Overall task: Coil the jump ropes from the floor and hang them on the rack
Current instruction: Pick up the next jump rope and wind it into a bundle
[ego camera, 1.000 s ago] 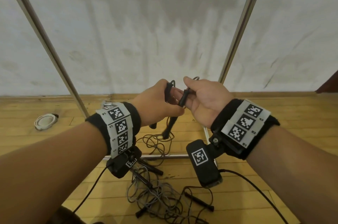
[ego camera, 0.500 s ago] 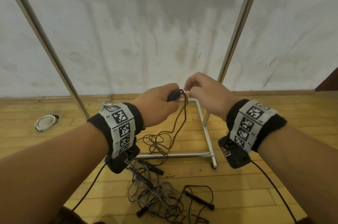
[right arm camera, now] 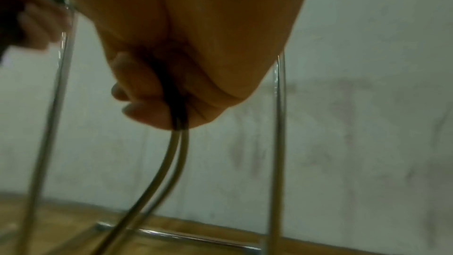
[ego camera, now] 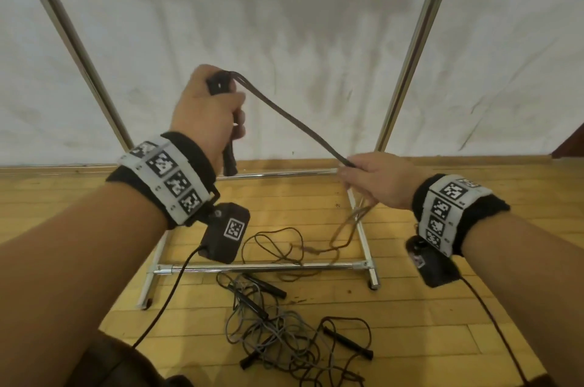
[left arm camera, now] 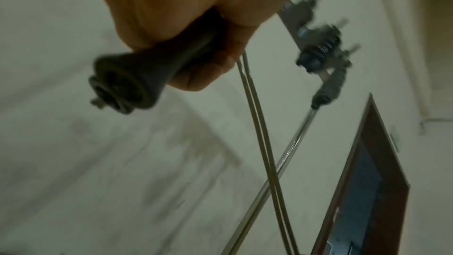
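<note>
My left hand point(ego camera: 210, 111) is raised and grips the two black handles point(ego camera: 221, 88) of a brown jump rope; a handle end point(left arm camera: 122, 84) sticks out below the fist. The doubled brown cord point(ego camera: 290, 124) runs taut down to my right hand point(ego camera: 371, 179), which holds both strands point(right arm camera: 176, 121) in a closed fist. The cord's slack point(ego camera: 284, 247) trails on the floor inside the rack base. A tangle of grey and brown ropes point(ego camera: 278, 336) with black handles lies on the floor nearer me. The chrome rack point(ego camera: 259, 267) stands ahead against the wall.
The rack's two uprights point(ego camera: 410, 48) rise left and right of my hands, with a white wall behind. Hooks on the rack's top bar point(left arm camera: 318, 46) show in the left wrist view. A dark red door frame point(ego camera: 568, 140) is at the far right. The floor is wood planks.
My left hand has risen with the handles. My right hand has slid down and right along the doubled cord, pulling it taut between the hands. The view has shifted slightly.
</note>
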Demonstrator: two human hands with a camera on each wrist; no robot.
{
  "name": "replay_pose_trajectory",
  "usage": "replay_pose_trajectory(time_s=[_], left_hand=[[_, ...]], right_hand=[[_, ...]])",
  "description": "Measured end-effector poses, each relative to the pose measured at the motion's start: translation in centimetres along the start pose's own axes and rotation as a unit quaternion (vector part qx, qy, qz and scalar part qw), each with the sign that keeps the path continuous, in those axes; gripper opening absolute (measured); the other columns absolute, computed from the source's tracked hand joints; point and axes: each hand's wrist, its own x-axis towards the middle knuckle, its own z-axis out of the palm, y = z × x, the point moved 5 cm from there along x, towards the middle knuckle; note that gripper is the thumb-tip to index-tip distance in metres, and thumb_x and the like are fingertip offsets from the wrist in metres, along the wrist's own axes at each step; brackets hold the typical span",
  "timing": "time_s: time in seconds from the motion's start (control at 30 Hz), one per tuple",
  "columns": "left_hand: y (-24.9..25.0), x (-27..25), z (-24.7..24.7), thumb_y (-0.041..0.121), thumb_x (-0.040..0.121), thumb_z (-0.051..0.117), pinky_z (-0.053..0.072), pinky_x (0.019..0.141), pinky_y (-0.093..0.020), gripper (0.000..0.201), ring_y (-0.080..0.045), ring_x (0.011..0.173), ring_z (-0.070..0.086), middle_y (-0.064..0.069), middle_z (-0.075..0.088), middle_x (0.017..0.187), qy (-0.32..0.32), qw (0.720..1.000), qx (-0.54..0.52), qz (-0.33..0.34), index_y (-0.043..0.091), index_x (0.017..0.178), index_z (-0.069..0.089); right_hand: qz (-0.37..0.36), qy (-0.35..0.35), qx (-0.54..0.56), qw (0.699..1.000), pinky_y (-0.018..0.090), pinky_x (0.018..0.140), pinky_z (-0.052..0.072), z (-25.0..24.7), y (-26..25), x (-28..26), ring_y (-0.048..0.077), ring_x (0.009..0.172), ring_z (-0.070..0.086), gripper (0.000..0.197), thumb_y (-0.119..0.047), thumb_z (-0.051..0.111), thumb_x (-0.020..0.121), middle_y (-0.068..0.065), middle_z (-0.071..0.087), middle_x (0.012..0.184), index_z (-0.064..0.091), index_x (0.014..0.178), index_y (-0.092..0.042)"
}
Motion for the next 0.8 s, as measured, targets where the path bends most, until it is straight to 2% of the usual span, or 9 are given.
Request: replay_pose_trajectory(time_s=[0.13,0.3,0.37,0.4,0.47,0.53,0.57,0.67,0.8], left_hand=[[-0.7,0.6,-1.3,0.008,0.085,0.066,0.054,0.057,-0.031,0.025,-0.014,0.059,0.062,0.008,0.065,0.075,0.034,0.998,-0.045,-0.018,0.032,0.087,0.065],[-0.4,2.0,-2.4,-0.001,0.098,0.059,0.058,0.062,-0.034,0.018,-0.015,0.055,0.061,-0.003,0.060,0.075,0.121,0.981,-0.141,-0.062,0.017,0.100,0.059],[-0.6,1.9,-2.4,-0.001,0.099,0.058,0.062,0.067,-0.037,0.018,-0.017,0.057,0.065,-0.004,0.061,0.077,0.114,0.982,-0.139,-0.064,0.017,0.102,0.057],[-0.8,1.6,-2.1,-0.002,0.100,0.058,0.063,0.070,-0.038,0.019,-0.018,0.059,0.067,-0.005,0.062,0.081,0.099,0.985,-0.127,-0.065,0.016,0.104,0.057],[-1.4,0.7,-1.0,-0.004,0.101,0.059,0.065,0.073,-0.042,0.020,-0.023,0.064,0.071,-0.008,0.062,0.086,0.054,0.991,-0.102,-0.072,0.015,0.106,0.056],[-1.9,-0.5,0.6,-0.004,0.100,0.062,0.066,0.076,-0.046,0.020,-0.027,0.067,0.074,-0.008,0.061,0.084,-0.018,0.995,-0.065,-0.078,0.016,0.101,0.058],[-2.1,-1.2,1.5,-0.002,0.100,0.065,0.066,0.076,-0.046,0.020,-0.029,0.069,0.075,-0.008,0.063,0.083,-0.060,0.994,-0.038,-0.080,0.017,0.098,0.060],[-2.5,-3.6,4.2,0.004,0.098,0.071,0.067,0.077,-0.047,0.024,-0.033,0.075,0.078,0.000,0.069,0.079,-0.177,0.981,0.051,-0.066,0.024,0.087,0.064],[-2.0,-5.6,6.6,0.015,0.091,0.072,0.064,0.085,-0.056,0.017,-0.034,0.083,0.078,0.003,0.072,0.076,-0.263,0.956,0.127,-0.028,0.031,0.087,0.065]], right_hand=[[0.044,0.111,-0.117,0.986,0.033,0.061,0.047,-4.0,2.5,-0.8,0.019,0.071,0.062,0.046,-0.057,0.040,0.103,0.001,0.067,0.080,0.066,0.089,-0.022],[-0.032,0.400,-0.233,0.886,0.031,0.050,0.042,-11.1,-1.2,-2.8,0.017,0.053,0.053,0.049,-0.066,0.034,0.101,-0.004,0.054,0.062,0.051,0.083,-0.024],[-0.055,0.437,-0.215,0.872,0.033,0.054,0.043,-11.7,-2.2,-3.4,0.014,0.060,0.052,0.037,-0.057,0.040,0.101,-0.005,0.055,0.070,0.053,0.091,-0.024],[-0.038,0.402,-0.208,0.891,0.034,0.057,0.044,-11.1,-2.1,-3.0,0.016,0.065,0.054,0.030,-0.050,0.044,0.101,-0.003,0.059,0.077,0.055,0.096,-0.023],[0.063,0.209,-0.232,0.948,0.036,0.072,0.049,-7.6,-0.3,-1.9,0.021,0.088,0.061,0.025,-0.038,0.055,0.099,0.004,0.066,0.105,0.058,0.118,-0.022],[0.130,-0.044,-0.295,0.946,0.035,0.094,0.047,-3.3,1.4,-1.8,0.024,0.119,0.058,0.058,-0.043,0.065,0.095,0.004,0.059,0.138,0.045,0.147,-0.027],[0.129,-0.111,-0.299,0.939,0.034,0.102,0.043,-1.9,1.5,-2.1,0.023,0.130,0.053,0.071,-0.048,0.067,0.093,0.001,0.053,0.148,0.036,0.154,-0.030],[0.069,-0.121,-0.126,0.982,0.032,0.115,0.034,-0.2,-1.0,-1.9,0.016,0.141,0.044,0.082,-0.050,0.069,0.091,-0.005,0.044,0.158,0.027,0.159,-0.032],[0.004,-0.095,0.100,0.991,0.047,0.113,0.041,2.0,-5.2,-1.1,0.019,0.129,0.056,0.056,-0.028,0.075,0.085,-0.001,0.064,0.135,0.054,0.138,-0.026]])
